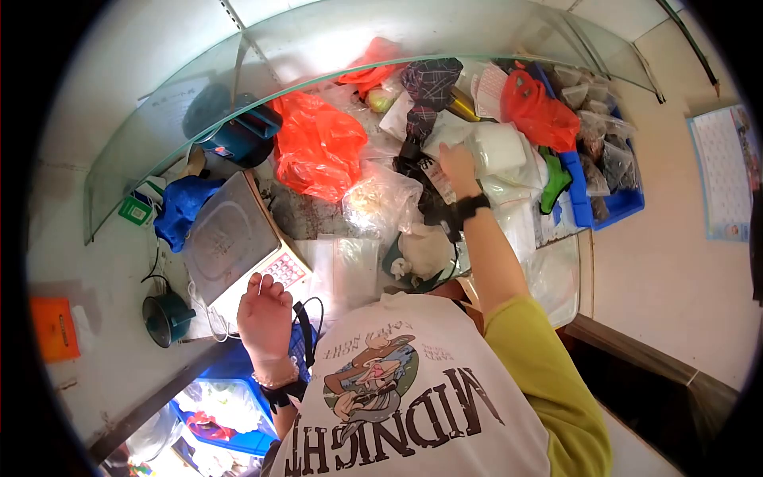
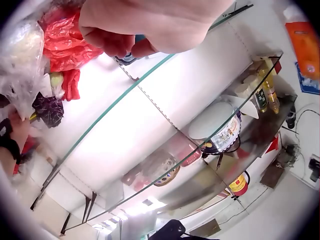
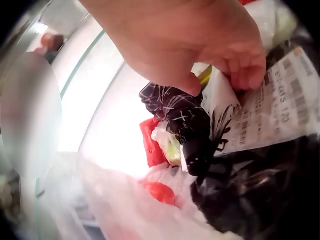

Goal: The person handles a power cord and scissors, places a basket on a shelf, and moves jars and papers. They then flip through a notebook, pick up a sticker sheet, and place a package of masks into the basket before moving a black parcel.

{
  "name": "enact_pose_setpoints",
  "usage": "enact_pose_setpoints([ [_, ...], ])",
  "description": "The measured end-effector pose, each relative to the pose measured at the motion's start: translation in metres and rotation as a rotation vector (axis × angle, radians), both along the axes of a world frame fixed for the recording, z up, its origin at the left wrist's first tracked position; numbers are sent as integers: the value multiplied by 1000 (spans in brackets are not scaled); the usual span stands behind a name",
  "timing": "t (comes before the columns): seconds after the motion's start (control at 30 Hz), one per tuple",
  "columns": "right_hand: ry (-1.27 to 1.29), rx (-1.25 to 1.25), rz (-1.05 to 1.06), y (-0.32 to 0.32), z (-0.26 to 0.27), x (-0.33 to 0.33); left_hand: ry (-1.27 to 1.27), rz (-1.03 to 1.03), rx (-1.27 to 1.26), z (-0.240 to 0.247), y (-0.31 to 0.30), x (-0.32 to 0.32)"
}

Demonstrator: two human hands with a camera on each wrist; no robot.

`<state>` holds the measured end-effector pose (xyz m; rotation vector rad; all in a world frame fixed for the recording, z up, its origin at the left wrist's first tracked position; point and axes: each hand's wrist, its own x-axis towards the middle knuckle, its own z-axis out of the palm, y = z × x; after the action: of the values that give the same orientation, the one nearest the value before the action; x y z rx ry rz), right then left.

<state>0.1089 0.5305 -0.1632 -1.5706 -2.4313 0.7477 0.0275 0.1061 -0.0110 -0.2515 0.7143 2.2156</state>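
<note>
My right hand (image 1: pixel 459 168) reaches over the cluttered counter to a black plastic bag (image 3: pixel 235 200) with a printed white label (image 3: pixel 280 100). In the right wrist view, the curled fingers (image 3: pixel 244 75) grip the bag at the label's edge, the thumb (image 3: pixel 189 85) to their left. Beside it lies a dark checked cloth (image 3: pixel 175 107). Close to the body, my left hand (image 1: pixel 265 322) hangs palm up in front of the kitchen scale (image 1: pixel 230 238), fingers loosely curled with nothing in them.
A red plastic bag (image 1: pixel 318 147) and a clear bag (image 1: pixel 381 199) lie mid-counter. At the right, a blue bin (image 1: pixel 582 191) holds several small packets. A glass shelf (image 1: pixel 334 71) spans above the back. A dark teal pot (image 1: pixel 165 318) stands left, and a blue basket (image 1: pixel 266 433) sits below the edge.
</note>
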Motion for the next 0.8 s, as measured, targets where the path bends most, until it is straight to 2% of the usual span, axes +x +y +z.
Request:
enact_pose_setpoints([
  [0.03,44,-146,-126,6,-1,-7,9,-1,-4,-1,1,0],
  [0.07,45,-146,-129,9,-3,-10,10,-4,-4,-2,3,1],
  [0.13,605,-619,-477,14,-9,-16,-3,-5,-10,-3,6,4],
  [0.17,604,-619,-478,18,-10,-13,-4,-5,-10,-2,8,6],
  [0.23,831,-777,-363,29,-13,-1,10,24,-70,-2,11,11],
  [0.37,960,-628,-349,11,67,11,58,31,-95,-8,14,19],
  [0.43,985,-489,-149,3,95,29,253,17,-277,-8,24,22],
  [0.47,863,-327,-51,8,95,39,385,-12,-390,-8,33,21],
  [0.5,865,-317,-57,7,100,47,387,-20,-382,-6,42,22],
  [0.57,1043,-514,25,-16,134,66,787,-231,-647,1,59,24],
  [0.6,1045,-591,-16,-26,141,72,1078,-322,-745,8,67,26],
  [0.63,1035,-575,7,-44,154,77,1299,-401,-826,17,76,31],
  [0.7,866,-473,55,-72,150,81,1633,-358,-829,40,102,46],
  [0.73,870,-413,-38,-97,136,76,1640,-356,-815,42,113,56],
  [0.8,994,-837,66,-141,169,72,1975,-310,-852,45,130,70],
])
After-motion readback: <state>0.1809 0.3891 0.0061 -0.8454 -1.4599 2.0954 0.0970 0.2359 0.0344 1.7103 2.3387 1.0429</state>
